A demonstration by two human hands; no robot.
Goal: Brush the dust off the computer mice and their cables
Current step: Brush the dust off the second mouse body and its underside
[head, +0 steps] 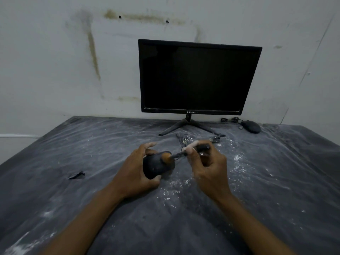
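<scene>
My left hand (134,173) grips a black computer mouse (156,167) just above the table, fingers curled round its sides. My right hand (207,164) pinches the dark handle of a small brush (185,152); its orange-brown bristles (166,157) touch the top of the held mouse. That mouse's cable (184,139) lies bundled on the table just behind my hands. A second black mouse (251,126) sits at the back right beside the monitor, with its coiled cable (230,120) to its left.
A black monitor (196,78) on a forked stand (189,126) stands at the back against the stained wall. Clear plastic sheeting (92,144) dusted with white powder covers the dark table. A small tear (77,175) in the sheet lies at the left.
</scene>
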